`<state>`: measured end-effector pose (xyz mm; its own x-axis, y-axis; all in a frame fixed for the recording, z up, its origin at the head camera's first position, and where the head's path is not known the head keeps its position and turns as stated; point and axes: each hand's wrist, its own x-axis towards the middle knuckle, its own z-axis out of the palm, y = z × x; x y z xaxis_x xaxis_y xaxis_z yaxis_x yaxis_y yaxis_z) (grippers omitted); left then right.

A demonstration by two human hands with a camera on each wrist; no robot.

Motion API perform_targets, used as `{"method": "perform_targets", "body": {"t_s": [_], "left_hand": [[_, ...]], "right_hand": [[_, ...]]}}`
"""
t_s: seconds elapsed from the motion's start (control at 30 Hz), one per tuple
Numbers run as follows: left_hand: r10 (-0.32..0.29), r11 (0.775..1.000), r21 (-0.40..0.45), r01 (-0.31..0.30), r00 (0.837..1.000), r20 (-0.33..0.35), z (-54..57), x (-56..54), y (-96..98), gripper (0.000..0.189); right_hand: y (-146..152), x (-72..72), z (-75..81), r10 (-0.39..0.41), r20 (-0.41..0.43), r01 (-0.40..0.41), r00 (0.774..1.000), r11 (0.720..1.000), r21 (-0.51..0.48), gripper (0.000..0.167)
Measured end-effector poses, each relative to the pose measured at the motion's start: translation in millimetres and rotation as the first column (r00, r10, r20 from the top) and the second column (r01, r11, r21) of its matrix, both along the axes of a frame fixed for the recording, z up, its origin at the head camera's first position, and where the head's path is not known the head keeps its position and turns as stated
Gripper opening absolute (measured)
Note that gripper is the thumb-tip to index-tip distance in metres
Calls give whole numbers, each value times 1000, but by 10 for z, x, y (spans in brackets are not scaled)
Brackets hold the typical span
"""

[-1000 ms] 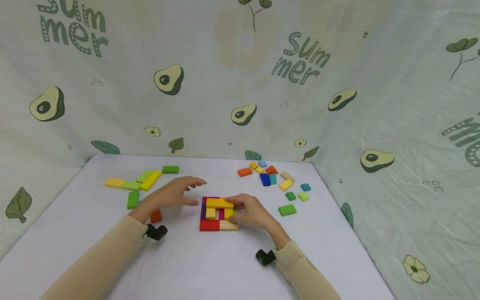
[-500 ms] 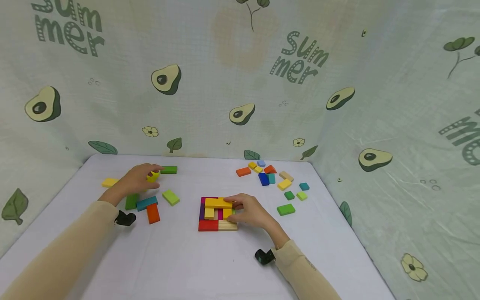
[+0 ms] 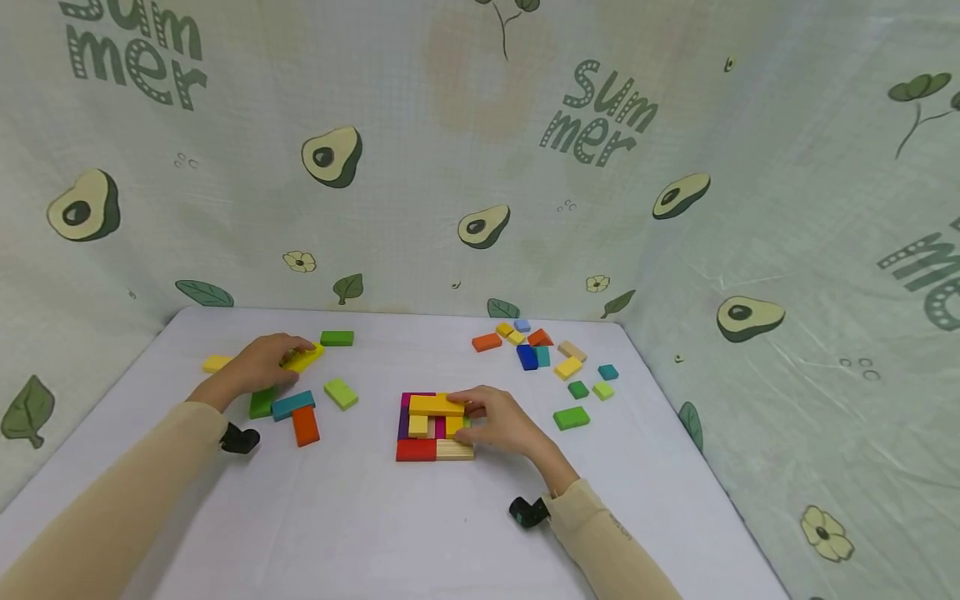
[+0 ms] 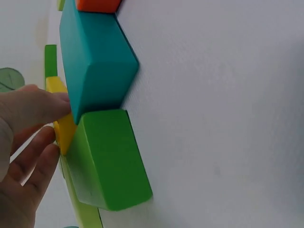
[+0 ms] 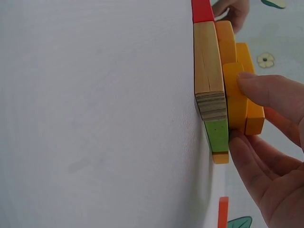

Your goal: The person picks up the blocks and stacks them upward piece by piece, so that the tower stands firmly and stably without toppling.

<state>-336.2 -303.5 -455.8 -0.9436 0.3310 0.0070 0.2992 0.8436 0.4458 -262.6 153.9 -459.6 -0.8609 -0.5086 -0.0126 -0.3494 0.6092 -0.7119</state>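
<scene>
"Summer" is showing on the patterned cloth [image 3: 397,75]!
The left hand [image 3: 262,364] is pinching a bright yellow block [image 3: 306,357] at table [image 3: 420,533] left; the right hand [image 3: 501,422], fingers curling, is gripping the multicoloured block stack [image 3: 440,428] mid-table.

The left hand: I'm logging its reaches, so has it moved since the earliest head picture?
Yes. In the head view, the left hand has moved leftward, farther from the red block, to a yellow block.

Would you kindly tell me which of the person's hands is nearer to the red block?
Right. The right hand is close by, right of the red block; the left hand is much farther off, to its left.
</scene>
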Motion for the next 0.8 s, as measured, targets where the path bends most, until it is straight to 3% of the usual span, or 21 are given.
{"method": "perform_targets", "body": {"t_s": [0.37,0.8], "left_hand": [[-48,999,4,48,998,32,35,29,99,54],[-60,998,-16,59,997,-49,-66,-1,155,48]], "right_hand": [[5,-9,-4,12,-8,-12,1000,1000,-6,58],[3,2,8,7,-9,-7,1000,1000,-4,58]]}}
